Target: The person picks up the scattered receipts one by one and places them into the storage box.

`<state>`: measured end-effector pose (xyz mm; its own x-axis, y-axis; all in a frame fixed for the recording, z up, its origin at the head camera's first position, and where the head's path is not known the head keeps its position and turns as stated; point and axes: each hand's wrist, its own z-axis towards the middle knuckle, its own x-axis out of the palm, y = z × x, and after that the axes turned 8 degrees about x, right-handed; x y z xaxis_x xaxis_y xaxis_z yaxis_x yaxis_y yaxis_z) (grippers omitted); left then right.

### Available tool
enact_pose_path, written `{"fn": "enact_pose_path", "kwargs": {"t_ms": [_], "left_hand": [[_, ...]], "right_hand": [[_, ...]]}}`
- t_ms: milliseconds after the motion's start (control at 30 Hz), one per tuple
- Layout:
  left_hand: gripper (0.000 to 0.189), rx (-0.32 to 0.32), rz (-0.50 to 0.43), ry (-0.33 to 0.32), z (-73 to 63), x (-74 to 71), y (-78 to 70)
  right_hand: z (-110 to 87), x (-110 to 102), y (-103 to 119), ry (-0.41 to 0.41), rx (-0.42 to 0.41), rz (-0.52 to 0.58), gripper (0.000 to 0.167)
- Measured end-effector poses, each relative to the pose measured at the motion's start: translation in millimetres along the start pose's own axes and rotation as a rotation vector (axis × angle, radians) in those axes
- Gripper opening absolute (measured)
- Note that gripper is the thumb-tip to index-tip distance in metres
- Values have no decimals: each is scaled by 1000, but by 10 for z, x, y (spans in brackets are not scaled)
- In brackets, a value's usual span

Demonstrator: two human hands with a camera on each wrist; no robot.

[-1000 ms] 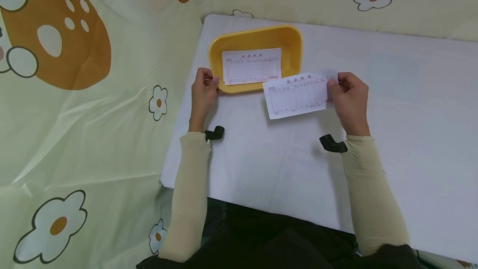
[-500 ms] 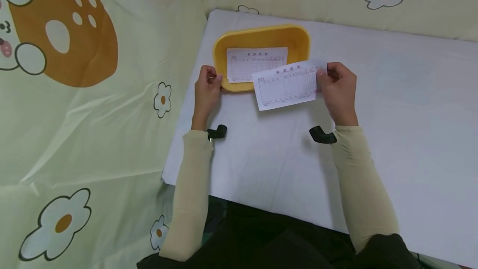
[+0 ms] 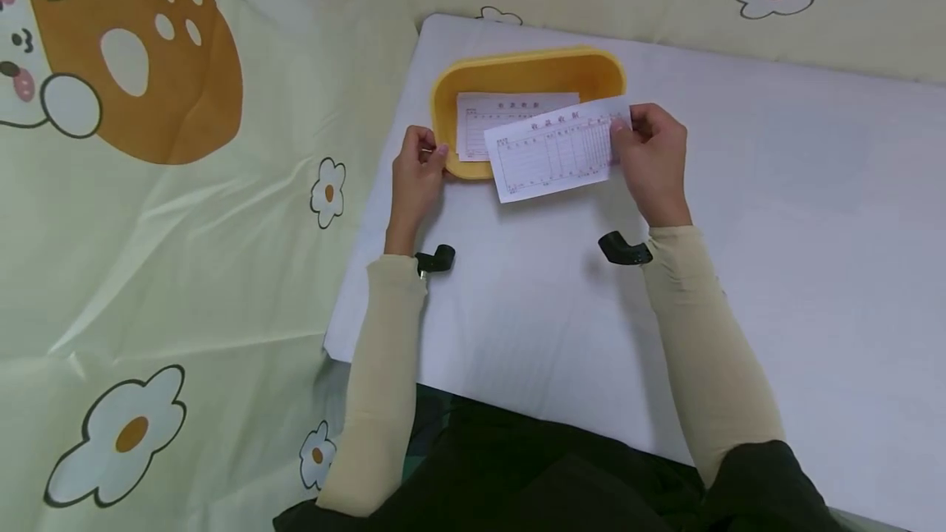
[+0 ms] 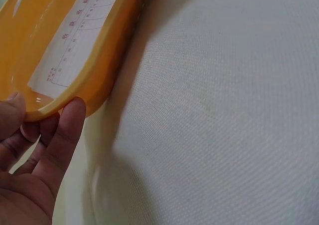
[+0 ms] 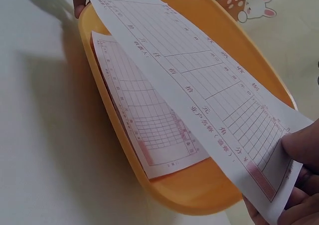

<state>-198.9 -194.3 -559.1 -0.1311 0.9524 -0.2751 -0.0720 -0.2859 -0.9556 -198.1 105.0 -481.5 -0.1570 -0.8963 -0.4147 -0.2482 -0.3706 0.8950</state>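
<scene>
A yellow plastic tray (image 3: 528,72) stands on the white-covered table, with printed receipt slips (image 3: 473,126) lying inside. My left hand (image 3: 416,175) pinches the tray's near left corner; in the left wrist view the thumb (image 4: 12,116) is over the rim and the fingers are below it. My right hand (image 3: 654,158) pinches the right end of one receipt slip (image 3: 557,150) between thumb and fingers. That slip is held tilted above the tray's front rim and partly covers the slips inside, as the right wrist view also shows.
The white tabletop (image 3: 776,269) extends far to the right. A patterned cream sheet (image 3: 222,269) hangs at the left and behind the table. A black wrist mount (image 3: 624,249) juts inward from the right forearm, another mount (image 3: 436,259) from the left.
My right hand has carried the receipt slip left and away from me, from beside the tray's front right to over its front rim. The left hand keeps its hold on the tray corner.
</scene>
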Motion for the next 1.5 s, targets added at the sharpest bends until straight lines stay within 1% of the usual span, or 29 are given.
{"fn": "enact_pose_path", "kwargs": {"t_ms": [100,267,433,700,1000,1133,1267,1500], "left_hand": [[15,19,3,3,-10,15,4],[16,21,3,13,-38,51,-29],[17,38,0,12,-57,88,-54],[16,19,-3,19,-55,127,-79],[16,40,-25,7,-50,98,-65],[17,21,-20,13,-56,85,-84],[17,-2,-13,11,-50,63,-93],[17,-10,10,5,-40,29,-77]], "right_hand": [[36,31,18,-4,6,8,31],[79,82,66,0,12,36,31],[108,128,129,8,-2,41,29],[182,221,188,11,-4,23,29],[270,394,247,-17,-12,82,28],[265,453,265,-22,-17,98,28],[270,509,265,-20,-12,86,27],[319,616,207,-26,-2,19,26]]}}
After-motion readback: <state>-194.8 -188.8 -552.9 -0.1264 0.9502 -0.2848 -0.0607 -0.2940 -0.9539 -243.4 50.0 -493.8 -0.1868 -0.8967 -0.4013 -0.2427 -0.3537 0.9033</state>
